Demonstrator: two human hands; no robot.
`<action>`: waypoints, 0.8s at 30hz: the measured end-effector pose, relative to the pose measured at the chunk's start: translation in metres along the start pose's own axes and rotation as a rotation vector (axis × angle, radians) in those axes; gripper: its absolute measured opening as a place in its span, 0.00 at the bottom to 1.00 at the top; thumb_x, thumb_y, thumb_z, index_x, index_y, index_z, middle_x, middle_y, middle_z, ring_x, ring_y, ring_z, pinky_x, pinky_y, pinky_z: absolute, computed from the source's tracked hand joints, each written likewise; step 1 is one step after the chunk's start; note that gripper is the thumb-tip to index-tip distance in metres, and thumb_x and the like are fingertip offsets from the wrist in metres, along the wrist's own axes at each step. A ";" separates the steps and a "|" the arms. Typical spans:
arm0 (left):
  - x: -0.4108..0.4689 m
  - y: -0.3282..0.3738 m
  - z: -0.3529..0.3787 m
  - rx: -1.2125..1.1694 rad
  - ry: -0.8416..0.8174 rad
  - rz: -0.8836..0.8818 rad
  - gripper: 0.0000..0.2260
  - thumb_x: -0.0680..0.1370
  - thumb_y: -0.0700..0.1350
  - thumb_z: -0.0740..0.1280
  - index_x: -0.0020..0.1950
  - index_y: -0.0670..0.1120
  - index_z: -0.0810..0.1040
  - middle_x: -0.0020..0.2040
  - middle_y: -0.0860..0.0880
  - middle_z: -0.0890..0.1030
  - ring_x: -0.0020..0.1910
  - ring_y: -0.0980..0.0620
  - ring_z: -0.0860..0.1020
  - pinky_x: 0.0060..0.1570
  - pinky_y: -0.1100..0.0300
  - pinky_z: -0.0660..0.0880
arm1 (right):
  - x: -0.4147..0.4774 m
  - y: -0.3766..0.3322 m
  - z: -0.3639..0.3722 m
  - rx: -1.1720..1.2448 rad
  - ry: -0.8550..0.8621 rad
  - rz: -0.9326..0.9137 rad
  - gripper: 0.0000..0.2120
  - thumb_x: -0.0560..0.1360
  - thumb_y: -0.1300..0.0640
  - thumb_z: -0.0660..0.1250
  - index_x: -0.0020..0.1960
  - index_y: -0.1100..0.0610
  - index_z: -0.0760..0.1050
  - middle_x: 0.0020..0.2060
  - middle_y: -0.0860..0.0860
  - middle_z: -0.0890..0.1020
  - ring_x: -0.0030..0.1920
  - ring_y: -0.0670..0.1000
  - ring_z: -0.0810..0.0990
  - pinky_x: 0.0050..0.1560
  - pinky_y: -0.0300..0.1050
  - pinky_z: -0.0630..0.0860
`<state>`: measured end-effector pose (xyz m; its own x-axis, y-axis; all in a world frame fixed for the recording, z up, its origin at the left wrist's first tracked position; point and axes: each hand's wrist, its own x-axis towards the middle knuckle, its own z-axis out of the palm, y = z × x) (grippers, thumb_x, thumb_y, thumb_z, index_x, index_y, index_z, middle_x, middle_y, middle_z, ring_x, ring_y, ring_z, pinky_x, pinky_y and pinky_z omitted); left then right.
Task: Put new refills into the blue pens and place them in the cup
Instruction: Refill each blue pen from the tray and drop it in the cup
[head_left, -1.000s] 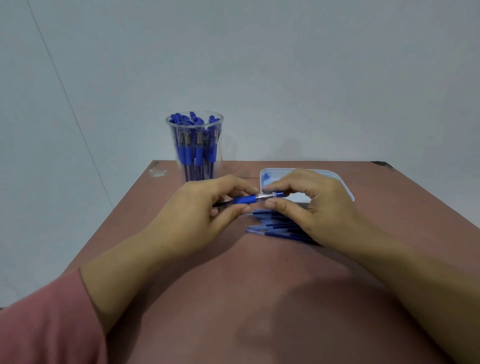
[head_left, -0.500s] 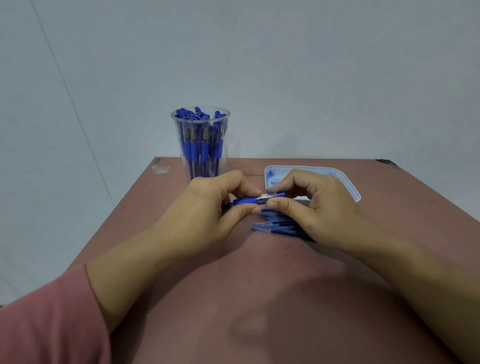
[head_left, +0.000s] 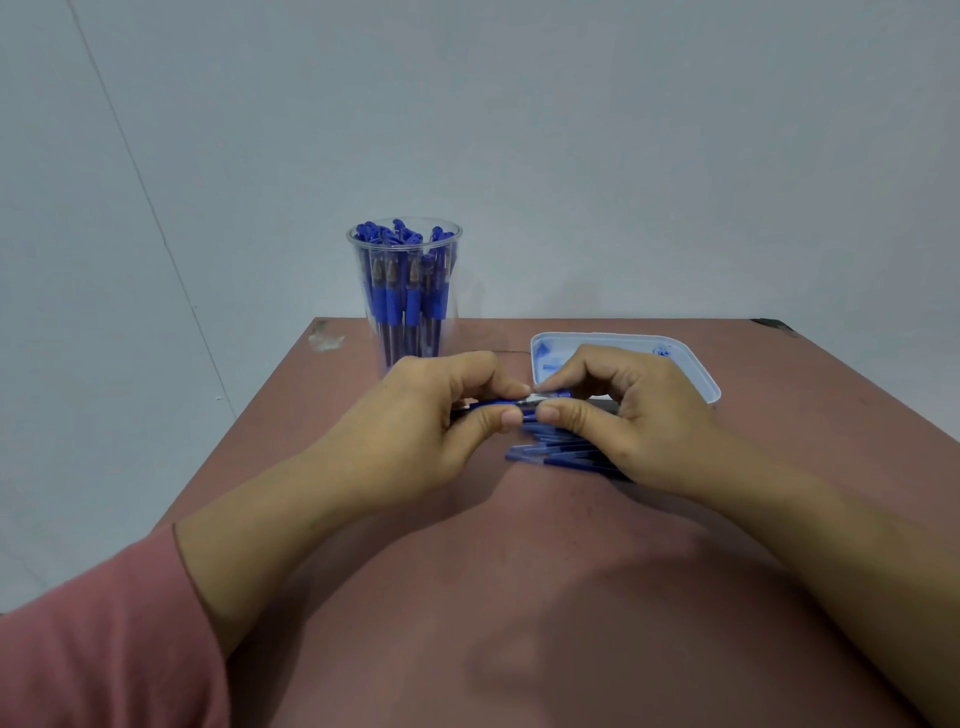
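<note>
Two hands, left (head_left: 415, 421) and right (head_left: 639, 415), meet at frame centre on one pen (head_left: 511, 404). One cup (head_left: 404, 291), upper centre, holds many pens, too crowded to count. One tray (head_left: 696, 374) lies centre right; several refills (head_left: 550, 454) lie below it, count unclear.

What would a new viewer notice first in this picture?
At the table's centre, the left hand and right hand pinch one blue pen between them. Behind the left hand stands a clear plastic cup full of blue pens; a white plastic tray lies behind the right.
</note>
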<state>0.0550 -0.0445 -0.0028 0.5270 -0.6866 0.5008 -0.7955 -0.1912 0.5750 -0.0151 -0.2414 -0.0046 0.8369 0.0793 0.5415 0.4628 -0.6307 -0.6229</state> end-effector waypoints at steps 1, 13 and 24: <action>0.000 0.000 0.000 -0.002 -0.001 -0.007 0.05 0.77 0.48 0.68 0.49 0.50 0.81 0.46 0.59 0.84 0.44 0.60 0.82 0.45 0.61 0.78 | 0.000 0.000 0.000 -0.005 0.000 -0.006 0.04 0.72 0.50 0.71 0.43 0.41 0.77 0.41 0.39 0.83 0.43 0.42 0.81 0.44 0.29 0.71; -0.001 0.001 0.000 0.048 0.009 0.016 0.04 0.77 0.45 0.68 0.51 0.51 0.80 0.44 0.60 0.83 0.40 0.55 0.81 0.40 0.62 0.76 | 0.001 -0.004 -0.002 0.065 -0.059 0.042 0.06 0.70 0.45 0.66 0.43 0.45 0.79 0.39 0.42 0.83 0.41 0.42 0.81 0.44 0.32 0.73; -0.001 0.007 -0.002 -0.040 -0.052 -0.042 0.08 0.78 0.41 0.67 0.52 0.52 0.81 0.39 0.64 0.81 0.41 0.62 0.81 0.42 0.71 0.73 | 0.002 -0.003 -0.001 -0.005 -0.050 0.000 0.07 0.75 0.53 0.69 0.41 0.42 0.76 0.35 0.35 0.81 0.38 0.39 0.79 0.41 0.28 0.69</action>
<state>0.0493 -0.0435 0.0026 0.5429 -0.7139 0.4422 -0.7597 -0.1932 0.6209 -0.0156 -0.2403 -0.0010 0.8504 0.1174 0.5129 0.4617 -0.6342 -0.6202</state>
